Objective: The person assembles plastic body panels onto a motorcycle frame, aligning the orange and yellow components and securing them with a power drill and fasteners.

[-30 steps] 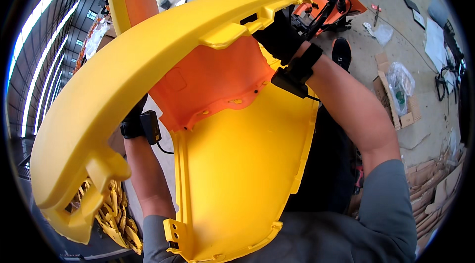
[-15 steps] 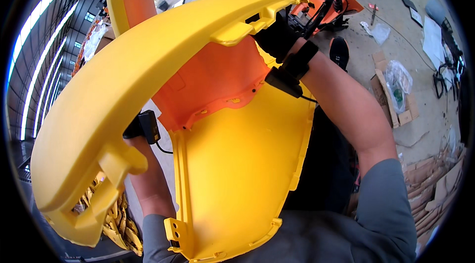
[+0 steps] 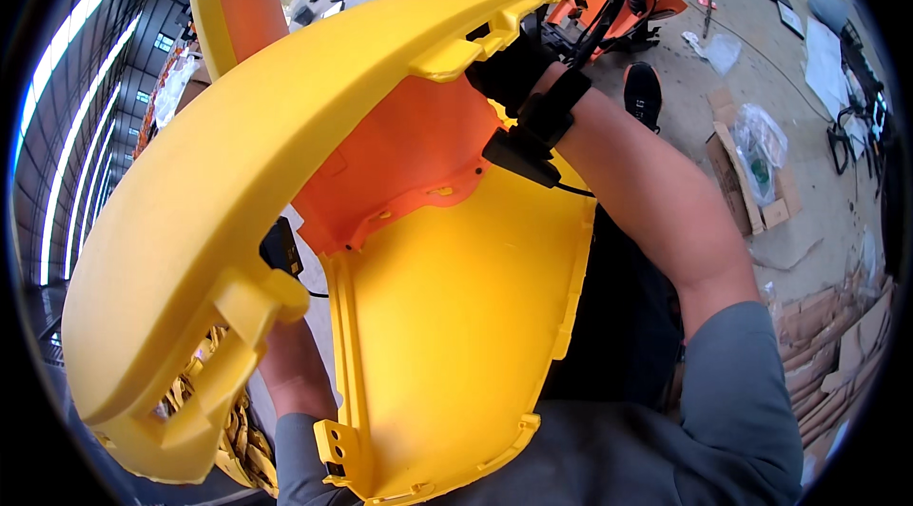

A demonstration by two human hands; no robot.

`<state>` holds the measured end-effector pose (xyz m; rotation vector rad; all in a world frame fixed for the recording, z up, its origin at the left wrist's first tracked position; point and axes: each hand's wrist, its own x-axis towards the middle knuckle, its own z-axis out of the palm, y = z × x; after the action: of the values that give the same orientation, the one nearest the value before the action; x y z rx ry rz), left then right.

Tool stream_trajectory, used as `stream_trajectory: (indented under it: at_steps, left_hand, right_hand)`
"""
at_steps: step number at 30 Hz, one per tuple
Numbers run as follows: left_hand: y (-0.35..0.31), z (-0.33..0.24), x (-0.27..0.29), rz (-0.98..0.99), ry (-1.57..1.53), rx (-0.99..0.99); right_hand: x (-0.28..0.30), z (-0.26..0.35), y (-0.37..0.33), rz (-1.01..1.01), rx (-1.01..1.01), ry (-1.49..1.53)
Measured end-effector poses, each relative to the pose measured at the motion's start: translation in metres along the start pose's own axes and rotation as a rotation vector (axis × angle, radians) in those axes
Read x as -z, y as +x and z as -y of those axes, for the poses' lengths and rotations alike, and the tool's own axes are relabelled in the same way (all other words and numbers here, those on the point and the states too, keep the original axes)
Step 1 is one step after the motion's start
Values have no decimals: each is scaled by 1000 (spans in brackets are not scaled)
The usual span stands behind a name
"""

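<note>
Smooth, arched yellow plastic panel [image 3: 204, 183] hides left hand; gloved right hand [image 3: 512, 73] at its rim, both hands' fingers unreadable! Cardboard box [image 3: 730, 178] rightward.

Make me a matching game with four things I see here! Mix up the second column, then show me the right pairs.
1. right hand
2. long curved arch
3. cardboard box
4. shoe

A. mostly black, on the floor
B. has clear plastic inside
C. wears a black glove
D. yellow

Pairs: 1-C; 2-D; 3-B; 4-A
</note>
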<state>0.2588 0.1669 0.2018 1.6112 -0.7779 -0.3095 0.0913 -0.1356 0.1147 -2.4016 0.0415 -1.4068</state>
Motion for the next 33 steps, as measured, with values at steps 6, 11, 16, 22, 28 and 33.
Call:
stream_trajectory:
  at_steps: [6,11,16,22,28,33]
  left_hand:
    - [7,30,-14,-5,-5,10]
    - [-2,-2,-3,-51,9,17]
    - [-6,10,-26,151,-179,-36]
    - [19,56,63,61,722,-322]
    - [11,40,31,109,530,-262]
    - [8,33,25,97,515,-266]
  right_hand:
    - [0,-10,-11,57,11,-181]
    - [-6,3,-2,-2,-104,244]
    - [-16,-20,-20,-62,-124,434]
    - [-16,-8,-12,-74,-127,519]
    - [-7,-5,-14,-6,-136,468]
    - [6,7,-10,54,-525,1153]
